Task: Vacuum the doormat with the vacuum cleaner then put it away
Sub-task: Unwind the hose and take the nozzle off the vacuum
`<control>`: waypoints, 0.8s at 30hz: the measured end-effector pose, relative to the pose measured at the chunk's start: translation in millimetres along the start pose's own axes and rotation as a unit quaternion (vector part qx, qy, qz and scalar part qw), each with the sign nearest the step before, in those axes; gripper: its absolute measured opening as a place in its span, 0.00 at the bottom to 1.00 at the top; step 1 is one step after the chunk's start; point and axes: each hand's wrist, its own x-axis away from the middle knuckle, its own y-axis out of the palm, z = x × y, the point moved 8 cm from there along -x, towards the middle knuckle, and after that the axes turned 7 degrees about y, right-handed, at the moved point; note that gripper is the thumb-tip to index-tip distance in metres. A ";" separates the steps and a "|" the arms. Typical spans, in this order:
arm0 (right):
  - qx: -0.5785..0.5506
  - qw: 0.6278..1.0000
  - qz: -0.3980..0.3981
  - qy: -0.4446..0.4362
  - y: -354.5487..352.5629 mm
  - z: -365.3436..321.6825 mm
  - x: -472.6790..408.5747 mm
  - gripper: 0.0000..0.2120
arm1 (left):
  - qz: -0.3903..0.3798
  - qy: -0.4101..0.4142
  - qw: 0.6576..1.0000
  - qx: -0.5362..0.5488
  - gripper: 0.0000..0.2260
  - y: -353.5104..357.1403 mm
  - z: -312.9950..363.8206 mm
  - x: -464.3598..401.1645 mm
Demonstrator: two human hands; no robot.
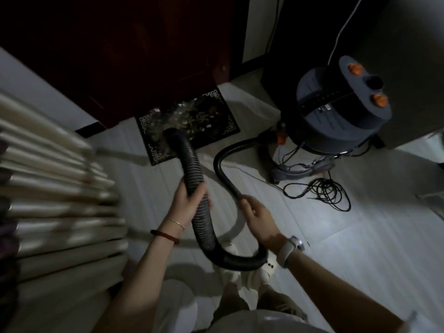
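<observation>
A person stands on a pale tiled floor [312,224] and holds a long black ribbed flexible vacuum hose [204,227] in both hands. The left hand [189,200] has its fingers curled round the thick part of the hose, a short way back from the open end. The right hand [258,212] grips the thinner run of the same hose where it rises from a low loop hanging in front of the person's legs. The hose mouth [171,133] rests on a small dark rectangular doormat with a pale key-pattern border [225,121], which lies at the foot of a dark reddish-brown wooden door [132,56]. Scattered pale and yellowish scraps [192,114] cover the mat's middle. From the right hand the hose curves away to a round dark grey drum-shaped vacuum cleaner with two orange knobs on its lid [336,109], standing on the floor to the right; what is inside the drum cannot be seen. A tangle of thin black cable [322,191] lies on the floor just beside the drum.
</observation>
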 end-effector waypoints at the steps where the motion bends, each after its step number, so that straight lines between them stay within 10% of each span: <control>1: -0.035 0.999 -0.001 0.012 -2.8 -10.0 -10.1 0.15 | -0.036 0.009 0.998 -0.060 0.04 3.2 -0.8 5.5; 8: -0.349 0.929 -0.075 0.098 0.7 -92.5 -67.6 0.17 | -0.193 -0.002 0.949 -0.251 0.31 32.8 -24.1 38.6; 13: -0.248 0.962 -0.001 0.110 -20.0 -65.2 -87.6 0.12 | -0.262 -0.024 0.905 -0.336 0.35 38.1 -56.7 51.3; 17: -0.159 0.983 -0.002 0.088 -23.9 -36.8 -66.6 0.27 | -0.342 -0.082 0.859 -0.372 0.32 31.8 -78.1 46.6; 22: -0.130 0.990 -0.042 -0.036 -18.6 -43.8 -18.3 0.19 | -0.066 -0.078 0.986 -0.131 0.07 2.3 -18.4 -17.3; 24: -0.090 0.992 -0.068 -0.060 -8.0 -40.1 -5.7 0.22 | -0.004 -0.076 0.996 0.048 0.15 11.7 3.7 -40.3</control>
